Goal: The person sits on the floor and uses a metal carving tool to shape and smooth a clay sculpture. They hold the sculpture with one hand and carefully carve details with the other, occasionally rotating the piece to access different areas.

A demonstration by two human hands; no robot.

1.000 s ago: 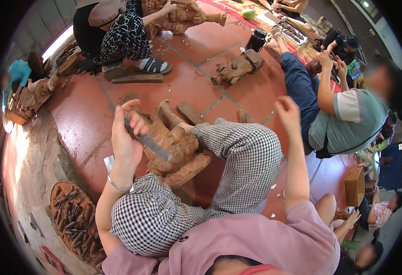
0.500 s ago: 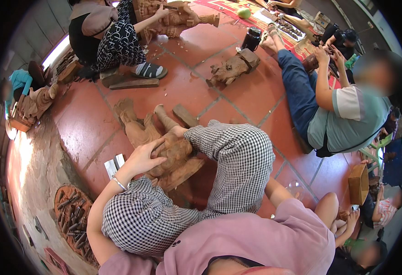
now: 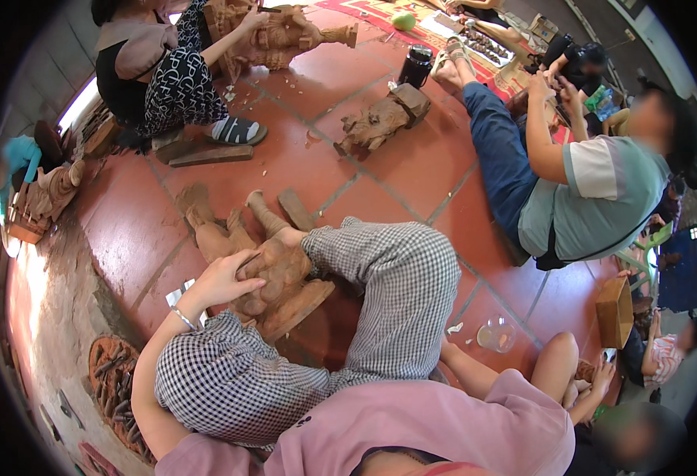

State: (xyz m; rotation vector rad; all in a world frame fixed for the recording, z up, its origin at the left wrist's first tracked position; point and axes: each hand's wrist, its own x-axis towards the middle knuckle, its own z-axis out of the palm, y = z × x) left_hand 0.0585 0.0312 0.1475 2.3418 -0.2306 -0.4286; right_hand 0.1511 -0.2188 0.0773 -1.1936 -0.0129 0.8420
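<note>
My left hand (image 3: 223, 280) rests on a reddish-brown wooden carving (image 3: 279, 279) lying on the floor between my legs, its thumb and fingers curved over the wood. A thin dark shape shows at the fingertips; I cannot make out whether it is a tool. Past the hand, the carving's far part (image 3: 207, 226) stretches away from me. My bare foot (image 3: 291, 236) is against the carving. My right forearm (image 3: 469, 371) passes behind my checked trouser leg (image 3: 400, 285), which hides the right hand.
A wooden block (image 3: 294, 209) lies beyond my foot. Farther off are another carving (image 3: 380, 120) and a black flask (image 3: 416, 66). A round tray of chisels (image 3: 114, 381) is at left, a clear plastic cup (image 3: 495, 335) at right. A seated person (image 3: 594, 190) works at right, another (image 3: 154, 87) at far left.
The whole view has shifted slightly, so things sit farther left. My right forearm has moved nearer my body, and the plastic cup shows more fully. My left hand stays on the carving.
</note>
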